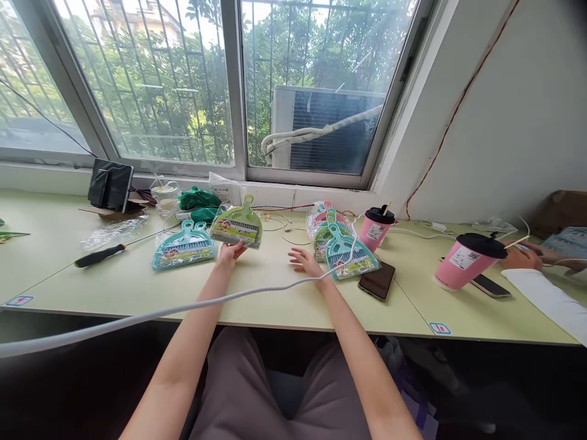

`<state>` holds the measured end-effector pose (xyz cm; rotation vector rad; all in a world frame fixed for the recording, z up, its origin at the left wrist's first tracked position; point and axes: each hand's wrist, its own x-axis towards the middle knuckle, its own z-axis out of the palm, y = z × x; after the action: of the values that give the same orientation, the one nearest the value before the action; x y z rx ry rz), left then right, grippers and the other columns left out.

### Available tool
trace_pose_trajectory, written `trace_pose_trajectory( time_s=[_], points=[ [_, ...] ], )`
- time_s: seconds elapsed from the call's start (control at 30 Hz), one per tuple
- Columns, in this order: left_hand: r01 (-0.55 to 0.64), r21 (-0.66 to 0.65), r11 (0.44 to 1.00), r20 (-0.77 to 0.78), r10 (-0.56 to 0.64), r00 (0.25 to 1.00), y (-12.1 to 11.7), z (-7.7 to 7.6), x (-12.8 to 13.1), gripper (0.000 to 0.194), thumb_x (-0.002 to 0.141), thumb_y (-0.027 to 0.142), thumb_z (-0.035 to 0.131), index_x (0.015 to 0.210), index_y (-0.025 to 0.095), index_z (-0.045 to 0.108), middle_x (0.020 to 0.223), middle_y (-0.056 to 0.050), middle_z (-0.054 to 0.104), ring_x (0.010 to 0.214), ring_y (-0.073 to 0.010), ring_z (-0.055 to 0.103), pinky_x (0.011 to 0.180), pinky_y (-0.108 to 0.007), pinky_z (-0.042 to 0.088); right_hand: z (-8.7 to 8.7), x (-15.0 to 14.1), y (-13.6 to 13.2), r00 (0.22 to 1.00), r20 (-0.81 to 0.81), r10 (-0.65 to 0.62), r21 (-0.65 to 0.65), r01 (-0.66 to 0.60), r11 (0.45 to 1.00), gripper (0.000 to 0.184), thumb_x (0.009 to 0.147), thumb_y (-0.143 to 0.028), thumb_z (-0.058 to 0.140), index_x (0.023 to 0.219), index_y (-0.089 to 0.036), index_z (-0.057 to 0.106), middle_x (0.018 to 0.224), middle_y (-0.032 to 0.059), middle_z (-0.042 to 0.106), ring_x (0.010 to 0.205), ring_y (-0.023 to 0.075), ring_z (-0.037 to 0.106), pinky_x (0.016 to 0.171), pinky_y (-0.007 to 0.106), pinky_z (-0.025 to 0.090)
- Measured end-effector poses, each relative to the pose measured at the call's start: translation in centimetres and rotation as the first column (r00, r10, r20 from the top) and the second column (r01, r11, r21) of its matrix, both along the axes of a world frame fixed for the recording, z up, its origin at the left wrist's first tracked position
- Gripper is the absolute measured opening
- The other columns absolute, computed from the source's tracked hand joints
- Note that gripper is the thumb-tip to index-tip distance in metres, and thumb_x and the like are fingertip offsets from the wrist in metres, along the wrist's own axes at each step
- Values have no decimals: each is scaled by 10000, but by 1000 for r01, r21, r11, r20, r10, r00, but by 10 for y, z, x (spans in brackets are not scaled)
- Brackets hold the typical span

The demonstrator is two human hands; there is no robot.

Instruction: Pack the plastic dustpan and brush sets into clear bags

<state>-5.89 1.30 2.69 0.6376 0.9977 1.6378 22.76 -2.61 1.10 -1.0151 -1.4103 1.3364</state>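
Note:
My left hand [230, 253] grips the lower edge of a green dustpan-and-brush set [237, 223], which is wrapped in clear plastic and held up with its handle pointing away. Just left of it, wrapped blue dustpan sets [183, 247] lie on the table. My right hand [306, 263] rests low over the tabletop with its fingers spread and nothing in them. Beside its fingers, on the right, is a pile of wrapped sets: a blue dustpan set [351, 252] in front, with green and pink ones [326, 219] partly hidden behind.
A white cable [257, 292] crosses in front of the table. Pink cups [376, 229] and phones [378, 281] stand or lie on the right, near another person's white sleeve [543, 299]. A black-handled screwdriver [99, 255], a tablet [110, 185] and green bundles [199, 198] are on the left.

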Motion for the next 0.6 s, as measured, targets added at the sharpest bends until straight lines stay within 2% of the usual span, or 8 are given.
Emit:
trace_pose_trajectory(
  time_s=[0.07, 0.13, 0.23, 0.3, 0.37, 0.47, 0.53, 0.6],
  points=[
    [54, 26, 998, -42, -53, 998, -5, 1, 5, 418, 667, 11, 783, 1016, 164, 613, 1004, -62, 709, 956, -180, 681, 896, -334, 569, -1, -9, 6, 997, 41, -67, 99, 62, 993, 535, 804, -529, 667, 1256, -260, 570, 1319, 128, 623, 1178, 275, 611, 849, 436, 581],
    [205, 62, 977, -133, -195, 972, -12, 2, 13, 429, 621, 59, 825, 1000, 160, 654, 1034, -79, 716, 1000, -220, 675, 916, -370, 564, -1, -21, 16, 990, 30, -139, 223, 129, 966, 587, 798, -536, 664, 1293, -246, 536, 1312, 133, 622, 1199, 274, 591, 897, 436, 555],
    [455, 29, 890, -387, -410, 826, -20, 3, 27, 510, 558, 227, 895, 1017, 152, 686, 1057, -124, 721, 1022, -296, 667, 892, -443, 561, 1, -41, 28, 972, -52, -228, 364, 231, 902, 541, 846, -535, 589, 1273, -209, 531, 1207, 129, 670, 1121, 262, 620, 948, 427, 512],
    [542, 2, 841, -498, -469, 729, -23, 3, 33, 581, 554, 330, 900, 1060, 147, 681, 1095, -148, 713, 1044, -327, 654, 874, -467, 550, 4, -48, 30, 949, -95, -301, 414, 313, 855, 502, 872, -536, 536, 1243, -198, 539, 1138, 118, 689, 1040, 259, 639, 918, 422, 516],
    [546, 39, 837, -544, -441, 714, -23, 4, 34, 643, 572, 397, 886, 1117, 152, 650, 1138, -145, 700, 1074, -325, 637, 883, -452, 534, 7, -46, 27, 916, -103, -387, 468, 388, 794, 484, 888, -537, 508, 1230, -197, 551, 1120, 110, 691, 1017, 261, 640, 908, 420, 515],
    [386, 173, 906, -548, -237, 802, -20, 6, 30, 677, 629, 470, 841, 1187, 180, 591, 1153, -113, 686, 1071, -278, 632, 897, -403, 513, 12, -34, 20, 890, -74, -450, 557, 411, 721, 467, 908, -538, 495, 1231, -211, 573, 1175, 101, 680, 1088, 264, 624, 964, 418, 489],
    [346, 235, 908, -565, -162, 809, -19, 7, 30, 665, 669, 502, 807, 1212, 197, 573, 1173, -106, 672, 1080, -262, 627, 898, -382, 508, 13, -26, 18, 903, -40, -427, 586, 367, 723, 488, 916, -561, 479, 1250, -218, 572, 1239, 100, 660, 1155, 264, 600, 1000, 414, 473],
    [400, 242, 884, -621, -175, 764, -20, 7, 35, 668, 668, 531, 799, 1197, 188, 580, 1161, -111, 668, 1066, -266, 628, 877, -368, 513, 12, -23, 18, 926, 5, -376, 585, 302, 752, 551, 903, -608, 474, 1283, -217, 551, 1301, 108, 629, 1209, 271, 575, 1019, 419, 466]
  ],
)
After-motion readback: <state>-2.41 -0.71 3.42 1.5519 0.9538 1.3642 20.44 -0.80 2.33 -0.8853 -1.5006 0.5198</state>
